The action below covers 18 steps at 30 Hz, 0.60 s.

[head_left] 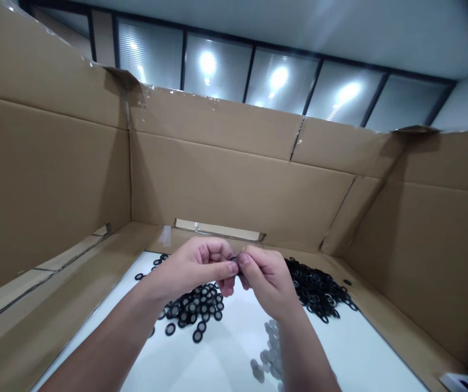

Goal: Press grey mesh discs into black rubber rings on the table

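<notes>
Forearms (121, 332) nearest | black ring (239, 270): between left grip (195, 267) and right grip (269, 280) fingertips

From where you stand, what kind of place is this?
Probably a small hand-work station indoors: cardboard walls around a white work surface, black rings heaped on it, and glazed panels beyond.

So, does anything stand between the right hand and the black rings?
Nothing visible stands between the right hand and the black rings; the left hand is on its other side, at a small dark piece.
</notes>
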Motion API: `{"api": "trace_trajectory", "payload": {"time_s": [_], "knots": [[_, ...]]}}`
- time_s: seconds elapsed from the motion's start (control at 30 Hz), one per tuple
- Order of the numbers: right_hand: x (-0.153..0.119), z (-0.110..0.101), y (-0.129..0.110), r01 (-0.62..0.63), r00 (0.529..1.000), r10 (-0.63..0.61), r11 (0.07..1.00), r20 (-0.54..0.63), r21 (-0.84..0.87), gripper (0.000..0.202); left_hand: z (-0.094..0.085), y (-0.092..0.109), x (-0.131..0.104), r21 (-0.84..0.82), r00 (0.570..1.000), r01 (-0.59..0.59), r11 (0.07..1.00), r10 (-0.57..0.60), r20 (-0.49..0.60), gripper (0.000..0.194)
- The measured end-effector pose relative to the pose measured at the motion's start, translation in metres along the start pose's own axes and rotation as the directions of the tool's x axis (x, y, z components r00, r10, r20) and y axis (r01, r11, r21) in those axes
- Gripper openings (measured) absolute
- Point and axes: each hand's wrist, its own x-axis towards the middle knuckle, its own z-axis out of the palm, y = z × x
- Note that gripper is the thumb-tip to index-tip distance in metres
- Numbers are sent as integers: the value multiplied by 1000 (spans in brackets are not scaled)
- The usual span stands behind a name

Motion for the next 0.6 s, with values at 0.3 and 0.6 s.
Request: {"api": "trace_trajectory", "payload": {"time_s": [0.3,0.6], "knots": [[-2,9,1,139,990,-143,981,-19,-134,39,-17,13,-9,195,994,92,976,-101,33,19],[-3,29,5,125,961,-168,973,-218,-194,34,-11,7,-3,46,999,47,998,-46,-16,19]]}}
